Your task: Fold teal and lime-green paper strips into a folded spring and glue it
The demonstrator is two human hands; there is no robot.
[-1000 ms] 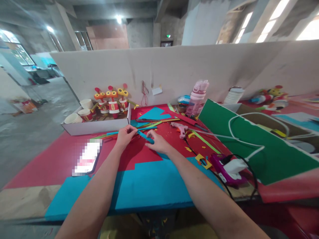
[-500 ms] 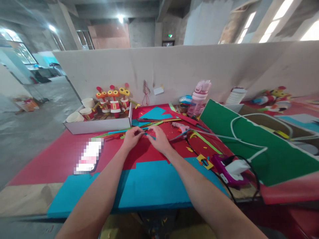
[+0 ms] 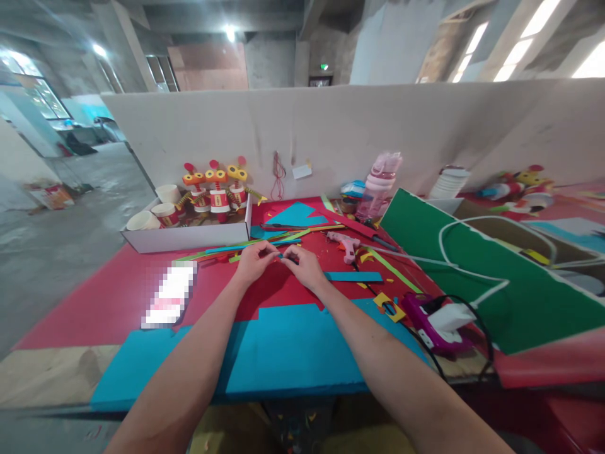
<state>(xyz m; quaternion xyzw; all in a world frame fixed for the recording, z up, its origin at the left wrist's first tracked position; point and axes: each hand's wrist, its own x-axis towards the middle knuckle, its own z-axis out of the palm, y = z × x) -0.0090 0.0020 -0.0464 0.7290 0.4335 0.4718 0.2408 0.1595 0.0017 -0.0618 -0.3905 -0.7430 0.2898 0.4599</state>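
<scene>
My left hand (image 3: 258, 261) and my right hand (image 3: 302, 266) meet over the red sheet at the centre, fingertips nearly touching. Between them they pinch the end of a blue paper strip (image 3: 357, 277), which passes under my right hand and reaches out flat to its right. Beyond my hands lie thin green, blue and red strips (image 3: 222, 250). A pink glue gun (image 3: 347, 244) rests to the right of my right hand. Nearer my body, blue sheets (image 3: 288, 353) lie beneath my forearms.
A white box (image 3: 189, 236) with paper cups and several cup figures stands at the back left. A phone (image 3: 170, 295) lies at left. A pink bottle (image 3: 378, 189), a green board (image 3: 472, 271) and a purple power strip (image 3: 437, 325) with cables are at right.
The blue strip's free end, raised across the glue gun before, now lies lower and straighter to the right of my right hand. Both hands have shifted slightly.
</scene>
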